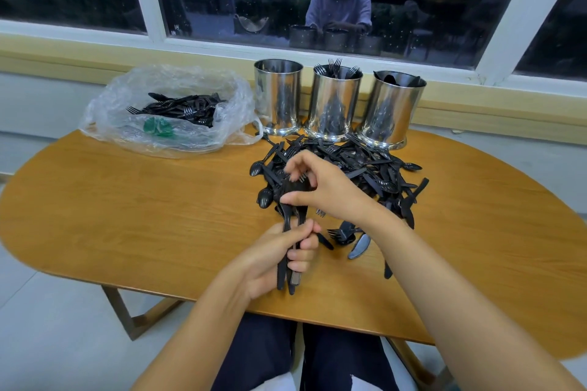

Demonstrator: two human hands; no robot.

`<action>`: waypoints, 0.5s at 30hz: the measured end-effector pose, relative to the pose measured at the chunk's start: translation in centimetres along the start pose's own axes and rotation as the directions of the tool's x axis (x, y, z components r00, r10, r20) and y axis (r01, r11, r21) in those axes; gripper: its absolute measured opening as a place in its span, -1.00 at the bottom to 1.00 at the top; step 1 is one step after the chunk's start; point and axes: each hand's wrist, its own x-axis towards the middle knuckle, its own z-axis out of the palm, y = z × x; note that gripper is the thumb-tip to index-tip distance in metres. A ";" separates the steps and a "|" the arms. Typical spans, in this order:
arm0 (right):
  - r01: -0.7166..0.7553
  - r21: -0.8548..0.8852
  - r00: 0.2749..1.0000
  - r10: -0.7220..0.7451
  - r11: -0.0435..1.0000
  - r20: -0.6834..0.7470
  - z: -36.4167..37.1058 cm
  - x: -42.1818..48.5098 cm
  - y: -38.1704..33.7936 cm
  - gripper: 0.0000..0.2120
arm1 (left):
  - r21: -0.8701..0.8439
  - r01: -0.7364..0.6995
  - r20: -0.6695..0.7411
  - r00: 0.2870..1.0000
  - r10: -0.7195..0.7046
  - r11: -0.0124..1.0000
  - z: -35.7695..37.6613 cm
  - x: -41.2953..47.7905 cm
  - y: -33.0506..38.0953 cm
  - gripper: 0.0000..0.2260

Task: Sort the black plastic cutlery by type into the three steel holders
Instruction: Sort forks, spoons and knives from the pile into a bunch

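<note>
Near the table's (127,216) front edge, left hand (273,260) grips a cutlery bundle (289,219), right hand (327,190) pinches its top beside the pile (368,168), bag (165,105) well apart.

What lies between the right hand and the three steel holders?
Head view: the loose pile of black cutlery covers the table from the right hand up to the steel holders.

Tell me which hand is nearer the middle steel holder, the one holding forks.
Right. The right hand sits over the cutlery pile in front of the middle steel holder; the left hand is closer to the person, gripping a bundle of cutlery by the handles.
</note>
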 end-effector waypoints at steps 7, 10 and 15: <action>0.027 -0.178 0.998 -0.017 0.984 0.062 0.7 -0.8 0.3 -0.76 | 0.102 0.015 -0.014 1.000 -0.013 0.995 0.4 -0.1 -0.2 -0.81; -0.047 -0.022 0.960 0.039 0.999 -0.277 0.7 -1.0 0.6 -0.50 | 0.105 -0.027 0.000 1.000 0.027 0.994 0.4 -0.2 -0.1 -0.80; -0.339 0.402 0.939 0.332 0.851 0.089 -0.9 -2.0 1.2 -0.64 | 0.169 -0.021 0.079 0.997 0.008 0.985 0.5 -0.6 -0.1 -0.82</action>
